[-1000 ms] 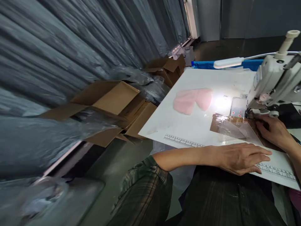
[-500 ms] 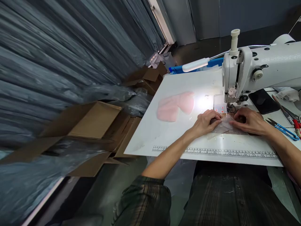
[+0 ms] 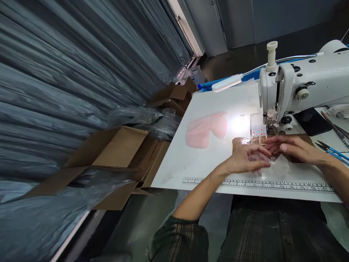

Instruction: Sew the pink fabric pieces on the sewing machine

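Observation:
A white sewing machine (image 3: 275,91) stands at the right of a white table board (image 3: 169,163). In front of its presser foot, my left hand (image 3: 249,159) is curled, its fingers partly blurred, around the edge of a sheer white fabric piece (image 3: 279,167). My right hand (image 3: 300,148) is just right of it, fingers stretched toward the left over a brown taped patch (image 3: 240,142), holding nothing I can see. Left of the hands lies a sheer pink fabric piece (image 3: 200,131).
A ruler strip (image 3: 259,183) runs along the front edge. Blue thread snips (image 3: 334,151) and a black phone (image 3: 313,121) lie at the right. A lamp (image 3: 227,83) juts over the back. Open cardboard boxes (image 3: 120,147) and a grey curtain (image 3: 81,65) are at the left.
Both hands have drawn back from the presser foot toward me with the sheer white piece, uncovering the brown patch. My right fingers have straightened. The view has shifted slightly.

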Motion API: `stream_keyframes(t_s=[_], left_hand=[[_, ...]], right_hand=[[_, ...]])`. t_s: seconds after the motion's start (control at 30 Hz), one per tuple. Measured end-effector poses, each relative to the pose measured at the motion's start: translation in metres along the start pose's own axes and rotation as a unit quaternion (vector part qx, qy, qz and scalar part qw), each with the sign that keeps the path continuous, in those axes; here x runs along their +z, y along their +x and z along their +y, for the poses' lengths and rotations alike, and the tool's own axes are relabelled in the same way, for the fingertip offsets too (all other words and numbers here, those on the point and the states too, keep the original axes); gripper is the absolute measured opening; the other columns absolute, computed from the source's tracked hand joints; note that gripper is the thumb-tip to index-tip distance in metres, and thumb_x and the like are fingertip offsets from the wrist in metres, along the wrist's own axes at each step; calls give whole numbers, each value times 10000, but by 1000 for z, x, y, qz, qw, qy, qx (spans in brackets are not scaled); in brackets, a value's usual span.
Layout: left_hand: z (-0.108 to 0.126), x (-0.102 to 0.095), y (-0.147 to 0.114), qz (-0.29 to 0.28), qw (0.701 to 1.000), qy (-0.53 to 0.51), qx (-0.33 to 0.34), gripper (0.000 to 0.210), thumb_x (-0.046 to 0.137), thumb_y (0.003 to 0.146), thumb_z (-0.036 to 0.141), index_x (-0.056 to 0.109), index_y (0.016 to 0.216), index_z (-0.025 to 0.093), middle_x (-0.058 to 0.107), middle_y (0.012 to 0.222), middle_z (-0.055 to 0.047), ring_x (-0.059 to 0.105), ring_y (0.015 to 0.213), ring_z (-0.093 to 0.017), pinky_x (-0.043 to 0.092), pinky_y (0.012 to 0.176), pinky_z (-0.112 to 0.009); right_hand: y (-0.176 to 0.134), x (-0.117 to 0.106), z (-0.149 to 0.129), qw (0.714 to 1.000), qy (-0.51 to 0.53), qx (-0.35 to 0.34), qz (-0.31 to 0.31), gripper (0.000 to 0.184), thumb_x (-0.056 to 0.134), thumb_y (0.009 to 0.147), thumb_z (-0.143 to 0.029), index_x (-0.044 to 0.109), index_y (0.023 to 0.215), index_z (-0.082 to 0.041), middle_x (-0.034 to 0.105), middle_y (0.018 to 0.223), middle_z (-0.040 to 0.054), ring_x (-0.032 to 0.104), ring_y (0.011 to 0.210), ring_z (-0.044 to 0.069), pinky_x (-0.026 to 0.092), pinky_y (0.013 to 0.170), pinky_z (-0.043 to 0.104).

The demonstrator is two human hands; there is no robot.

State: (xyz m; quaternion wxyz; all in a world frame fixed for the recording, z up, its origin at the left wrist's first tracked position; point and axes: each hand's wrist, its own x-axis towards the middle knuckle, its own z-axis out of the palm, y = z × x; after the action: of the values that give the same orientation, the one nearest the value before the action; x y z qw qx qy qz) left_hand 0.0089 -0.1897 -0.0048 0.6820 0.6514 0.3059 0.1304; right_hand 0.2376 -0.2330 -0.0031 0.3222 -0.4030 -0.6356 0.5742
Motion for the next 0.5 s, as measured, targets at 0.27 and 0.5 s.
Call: stream_keyframes(t_s=[0.27,0.5], left_hand=[[26,16,-33,-57,995,-31,-74,402,865,697,479,644,795,158,702,675,5,596,431,-74,447,390,-170],[40,-26,-35,-54,997,31,-41,331,792,797,451,670,873,153,741,776,-33,655,564,-74,512,483,-157]], right_hand=[[-15,12,-10,967,81,116,-210,336,676,861,-451,715,1057,-181,710,782,27,639,623,124,481,515,215],[-17,-4,2,979,102,87,-156,319,700,853,-425,723,1065,-188,737,872,70,708,757,168,579,651,278]])
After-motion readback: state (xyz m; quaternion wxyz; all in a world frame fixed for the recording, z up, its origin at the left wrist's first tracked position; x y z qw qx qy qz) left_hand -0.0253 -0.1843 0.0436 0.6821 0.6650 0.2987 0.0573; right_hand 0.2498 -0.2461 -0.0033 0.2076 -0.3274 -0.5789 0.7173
